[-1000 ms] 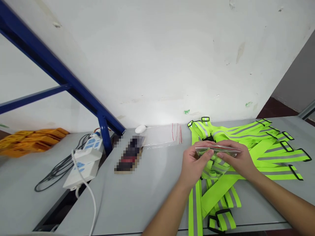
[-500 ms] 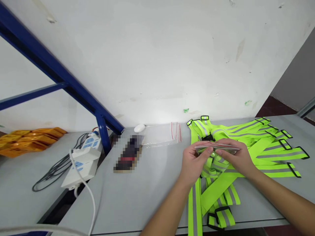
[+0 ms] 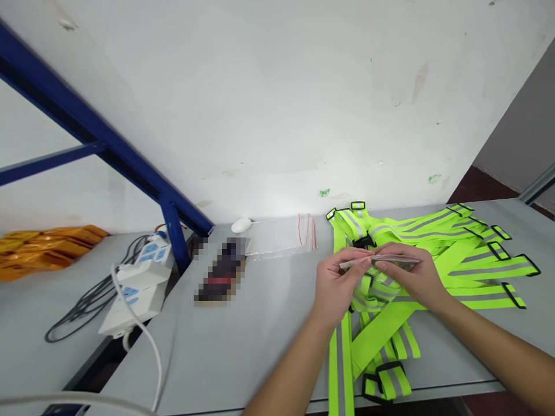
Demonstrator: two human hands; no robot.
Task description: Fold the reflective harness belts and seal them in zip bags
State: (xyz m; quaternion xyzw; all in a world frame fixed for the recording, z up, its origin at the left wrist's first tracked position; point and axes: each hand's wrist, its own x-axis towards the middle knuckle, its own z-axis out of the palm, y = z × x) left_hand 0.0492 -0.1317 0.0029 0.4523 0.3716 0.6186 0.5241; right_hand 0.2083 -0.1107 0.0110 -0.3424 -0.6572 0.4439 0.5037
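My left hand (image 3: 340, 283) and my right hand (image 3: 410, 271) pinch the top edge of a clear zip bag (image 3: 384, 300), thumbs nearly meeting at its middle. Folded neon-yellow strap with grey stripes shows through the plastic. Under and around the bag, a pile of neon-yellow reflective straps (image 3: 459, 261) with black buckles spreads over the right of the table. One strap (image 3: 340, 370) hangs down past the front edge. Part of the pile is hidden by my hands.
Flat clear bags with red zip lines (image 3: 281, 234) lie by the wall, beside a white rounded object (image 3: 241, 225) and a blurred-out dark item (image 3: 221, 277). White power strips (image 3: 139, 294) with cables, a blue frame (image 3: 173, 231) and orange packets (image 3: 52, 248) are at left.
Both hands keep hold of the bag's top edge, and the thumbs and fingers have shifted only slightly along it. The whole view has moved a little.
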